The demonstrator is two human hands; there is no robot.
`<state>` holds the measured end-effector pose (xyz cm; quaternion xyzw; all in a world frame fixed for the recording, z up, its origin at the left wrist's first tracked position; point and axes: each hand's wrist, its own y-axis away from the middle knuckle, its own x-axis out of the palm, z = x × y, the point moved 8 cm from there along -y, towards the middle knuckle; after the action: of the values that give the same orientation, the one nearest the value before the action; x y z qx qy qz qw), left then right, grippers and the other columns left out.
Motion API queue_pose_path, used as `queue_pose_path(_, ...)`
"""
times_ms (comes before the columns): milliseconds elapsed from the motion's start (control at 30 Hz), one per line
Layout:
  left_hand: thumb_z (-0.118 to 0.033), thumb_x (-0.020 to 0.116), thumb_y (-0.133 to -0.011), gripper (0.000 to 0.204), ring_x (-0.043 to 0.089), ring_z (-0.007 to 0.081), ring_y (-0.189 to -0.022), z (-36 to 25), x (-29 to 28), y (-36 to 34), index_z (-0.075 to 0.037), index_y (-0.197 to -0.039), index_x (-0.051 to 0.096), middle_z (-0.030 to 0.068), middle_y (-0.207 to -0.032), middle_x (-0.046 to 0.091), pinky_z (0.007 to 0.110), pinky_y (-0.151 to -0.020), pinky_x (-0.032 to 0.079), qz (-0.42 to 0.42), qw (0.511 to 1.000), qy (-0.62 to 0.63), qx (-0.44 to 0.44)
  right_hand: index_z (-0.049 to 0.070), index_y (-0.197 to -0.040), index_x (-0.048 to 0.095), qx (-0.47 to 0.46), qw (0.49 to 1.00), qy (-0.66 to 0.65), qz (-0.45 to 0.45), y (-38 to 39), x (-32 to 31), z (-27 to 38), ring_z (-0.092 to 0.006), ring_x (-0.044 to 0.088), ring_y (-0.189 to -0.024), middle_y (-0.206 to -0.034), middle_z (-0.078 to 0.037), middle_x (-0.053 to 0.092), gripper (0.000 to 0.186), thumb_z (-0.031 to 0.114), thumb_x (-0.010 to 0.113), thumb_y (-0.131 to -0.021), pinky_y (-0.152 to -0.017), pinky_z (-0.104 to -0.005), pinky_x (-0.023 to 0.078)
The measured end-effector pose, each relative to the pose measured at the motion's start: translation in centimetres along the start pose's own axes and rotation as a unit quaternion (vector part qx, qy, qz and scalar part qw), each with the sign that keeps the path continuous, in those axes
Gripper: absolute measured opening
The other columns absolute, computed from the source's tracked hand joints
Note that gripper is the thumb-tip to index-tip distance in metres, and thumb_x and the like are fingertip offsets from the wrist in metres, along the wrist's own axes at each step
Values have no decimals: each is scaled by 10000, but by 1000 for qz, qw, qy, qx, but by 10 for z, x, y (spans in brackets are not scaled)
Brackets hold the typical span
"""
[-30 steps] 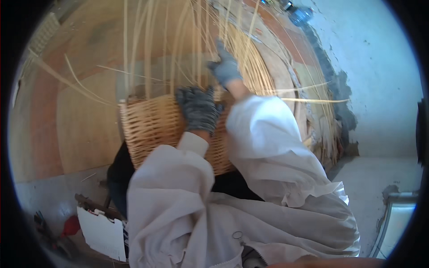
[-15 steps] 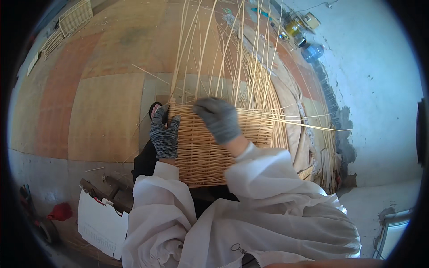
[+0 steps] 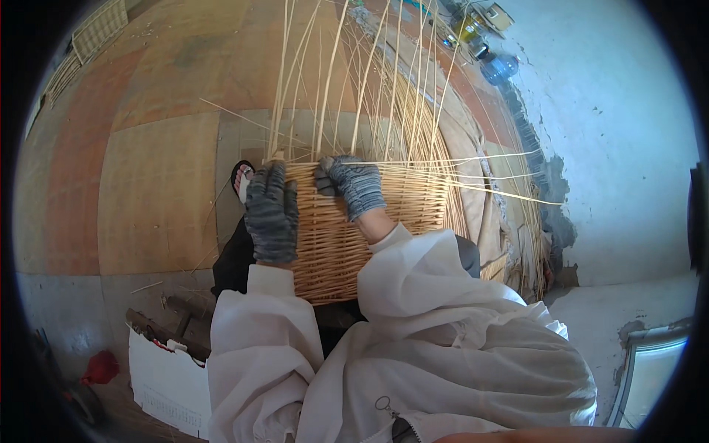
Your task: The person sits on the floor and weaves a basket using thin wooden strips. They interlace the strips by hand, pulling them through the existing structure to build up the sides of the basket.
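Note:
A wicker basket side, woven of pale tan rods, stands on its lower edge before me, with long upright stakes rising from its far edge. My left hand, in a grey knitted glove, lies along the left border, its fingers together over the corner and its thumb on the weave. Along the top row, my right hand, gloved alike, is closed on a thin wicker rod that trails off to the right. The right fingertips are partly hidden. More loose rod ends stick out at the right corner.
Bundled long rods and a beige cloth lie to the right, by the peeling wall. A blue water bottle stands far right. Near left are a white board and a red object. A sandaled foot shows beside the basket.
My right hand has come down onto the top row and closed on a rod, which now stretches out to the right. The left fingers have straightened along the border. The view has shifted slightly.

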<state>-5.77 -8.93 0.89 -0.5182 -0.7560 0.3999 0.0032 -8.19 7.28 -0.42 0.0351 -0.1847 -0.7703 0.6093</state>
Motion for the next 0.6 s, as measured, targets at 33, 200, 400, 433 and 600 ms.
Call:
queue_pose_path(33, -184, 673, -769, 435, 497, 301, -1031, -4, 5, 0, -42, -1164, 561, 155, -1116, 523, 395, -920, 402, 22, 999, -49, 8, -24, -848, 616, 10, 1000, -1, 6, -4, -6, 0, -182, 601, -618, -729, -115, 625, 181, 154, 643, -831, -552, -272, 507)
queue_pose_path(200, -310, 677, -756, 461, 437, 326, -1113, -23, 31, -6, -94, -1155, 591, 181, -1202, 447, 451, -958, 361, 78, 982, -171, -16, -10, -1057, 555, -451, 788, 419, 17, -39, 15, 74, -202, 592, -647, -855, -118, 598, 236, 87, 588, -844, -604, -334, 524)
queue_pose_path(400, -318, 698, -751, 487, 431, 317, -1099, -36, 21, -8, -112, -1174, 572, 201, -1125, 492, 439, -943, 358, 0, 979, -202, -17, 13, -1230, 401, -233, 971, -58, 22, -55, -40, 56, -195, 591, -628, -871, -138, 593, 366, 101, 503, -889, -563, -345, 516)
queue_pose_path(433, -351, 680, -757, 486, 431, 309, -1107, -23, 33, 0, -137, -1179, 569, 194, -1114, 505, 449, -963, 334, -16, 995, -33, -88, 14, -1210, 421, -149, 989, -10, 7, -34, -69, 46, -193, 596, -673, -869, -126, 592, 358, 108, 523, -880, -589, -342, 511)
queue_pose_path(600, -494, 566, -802, 481, 444, 278, -1125, -79, 114, -7, -218, -1195, 554, 147, -1091, 549, 515, -1053, 165, 228, 944, -231, 53, 58, -1201, 481, -432, 686, 570, -133, -31, -89, 86, -174, 559, -920, -983, -119, 600, 398, 126, 600, -828, -762, -300, 455)
